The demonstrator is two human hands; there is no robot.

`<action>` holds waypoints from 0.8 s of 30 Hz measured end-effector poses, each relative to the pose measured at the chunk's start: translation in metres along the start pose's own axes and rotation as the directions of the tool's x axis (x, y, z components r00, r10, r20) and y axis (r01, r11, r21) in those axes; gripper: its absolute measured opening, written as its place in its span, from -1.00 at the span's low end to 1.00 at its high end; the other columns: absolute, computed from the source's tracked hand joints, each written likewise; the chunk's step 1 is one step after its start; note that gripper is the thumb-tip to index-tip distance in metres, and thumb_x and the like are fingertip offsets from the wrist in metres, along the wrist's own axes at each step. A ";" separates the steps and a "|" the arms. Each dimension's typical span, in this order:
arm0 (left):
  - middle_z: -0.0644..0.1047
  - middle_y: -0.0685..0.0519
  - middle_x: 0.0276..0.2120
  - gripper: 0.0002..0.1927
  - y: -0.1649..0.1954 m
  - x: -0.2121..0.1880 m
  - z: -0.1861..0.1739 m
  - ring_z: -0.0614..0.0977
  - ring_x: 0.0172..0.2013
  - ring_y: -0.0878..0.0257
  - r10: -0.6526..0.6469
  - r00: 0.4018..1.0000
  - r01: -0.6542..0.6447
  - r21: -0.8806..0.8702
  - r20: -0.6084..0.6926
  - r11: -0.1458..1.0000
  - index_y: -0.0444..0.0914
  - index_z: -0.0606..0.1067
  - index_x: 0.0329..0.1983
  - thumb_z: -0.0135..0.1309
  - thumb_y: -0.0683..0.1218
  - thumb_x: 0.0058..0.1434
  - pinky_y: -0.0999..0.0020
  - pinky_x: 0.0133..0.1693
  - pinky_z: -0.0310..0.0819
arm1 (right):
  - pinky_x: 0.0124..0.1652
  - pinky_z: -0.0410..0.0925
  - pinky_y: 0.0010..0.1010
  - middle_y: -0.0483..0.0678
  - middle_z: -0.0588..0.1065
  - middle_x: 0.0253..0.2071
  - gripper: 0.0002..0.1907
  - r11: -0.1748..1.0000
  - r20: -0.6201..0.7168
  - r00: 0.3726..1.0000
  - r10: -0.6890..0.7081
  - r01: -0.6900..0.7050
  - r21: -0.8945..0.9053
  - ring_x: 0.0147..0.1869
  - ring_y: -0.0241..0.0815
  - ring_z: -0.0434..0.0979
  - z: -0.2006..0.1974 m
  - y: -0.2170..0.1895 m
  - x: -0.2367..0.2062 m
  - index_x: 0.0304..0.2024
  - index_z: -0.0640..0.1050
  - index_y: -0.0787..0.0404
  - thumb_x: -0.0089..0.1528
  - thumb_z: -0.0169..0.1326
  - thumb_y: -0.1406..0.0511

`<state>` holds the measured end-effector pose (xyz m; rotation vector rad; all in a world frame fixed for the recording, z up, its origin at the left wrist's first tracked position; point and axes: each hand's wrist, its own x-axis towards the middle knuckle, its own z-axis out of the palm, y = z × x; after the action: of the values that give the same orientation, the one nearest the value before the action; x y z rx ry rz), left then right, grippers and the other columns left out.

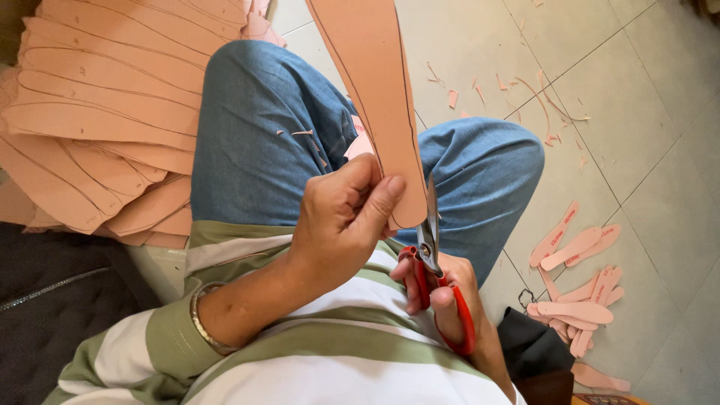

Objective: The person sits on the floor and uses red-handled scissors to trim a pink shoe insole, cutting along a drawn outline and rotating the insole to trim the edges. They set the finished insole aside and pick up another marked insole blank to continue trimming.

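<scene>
Far left of the grip, a fanned stack of marked pink foam sheets (97,127) waits uncut. The left hand (341,221) pinches a pink foam insole blank (379,97) between thumb and fingers, its heel end just beside the blades. Below it, the right hand (442,296) is closed through the red-handled scissors (435,262), blades meeting the blank's lower right edge. To the right, finished insoles (574,289) and trimmings (544,97) lie on the tiled floor (645,150); judging by both piles, most work remains.
</scene>
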<state>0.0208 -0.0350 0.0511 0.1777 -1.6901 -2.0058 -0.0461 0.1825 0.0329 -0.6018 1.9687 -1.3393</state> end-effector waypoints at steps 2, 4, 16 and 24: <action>0.44 0.13 -0.63 -0.70 0.003 -0.001 0.000 0.47 -0.59 0.49 0.049 0.999 -0.049 0.095 0.004 0.994 -0.32 0.39 -0.41 0.04 -0.11 0.45 0.50 -0.55 0.30 | -0.46 0.32 -0.52 -0.11 0.40 -0.53 0.21 1.000 0.018 1.000 -0.002 0.002 0.004 -0.49 -0.35 0.41 0.003 -0.004 -0.001 -0.20 0.57 0.41 -0.15 -0.09 -0.59; 0.43 0.11 -0.61 -0.72 0.004 0.000 0.001 0.46 -0.59 0.47 0.099 0.995 -0.101 0.110 0.020 0.989 -0.33 0.40 -0.38 0.04 -0.12 0.46 0.48 -0.55 0.29 | -0.43 0.33 -0.51 -0.12 0.41 -0.53 0.22 1.000 0.022 1.000 -0.004 0.004 -0.009 -0.47 -0.35 0.42 0.004 -0.008 0.000 -0.18 0.57 0.40 -0.15 -0.11 -0.60; 0.47 0.14 -0.54 -0.81 0.008 -0.001 0.003 0.44 -0.52 0.50 0.052 0.998 -0.052 -0.013 0.031 0.999 -0.34 0.47 -0.30 0.04 -0.16 0.45 0.52 -0.49 0.31 | -0.58 0.24 -0.53 -0.12 0.38 -0.59 0.11 0.997 -0.031 0.998 0.046 -0.044 0.061 -0.58 -0.35 0.36 0.004 0.012 -0.003 -0.46 0.50 0.36 -0.18 -0.03 -0.59; 0.57 0.14 -0.38 -0.80 0.000 0.005 0.002 0.53 -0.36 0.51 -0.017 1.000 0.017 -0.318 0.005 0.948 -0.35 0.44 -0.20 0.08 -0.10 0.46 0.59 -0.35 0.42 | -0.51 0.31 -0.55 -0.17 0.44 -0.46 0.16 0.996 0.043 0.999 0.030 -0.026 -0.086 -0.52 -0.39 0.44 0.005 -0.012 0.001 -0.28 0.54 0.28 -0.20 -0.17 -0.62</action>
<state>0.0161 -0.0353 0.0528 0.0763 -1.3436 -2.2580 -0.0427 0.1741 0.0423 -0.6363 1.9997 -1.2194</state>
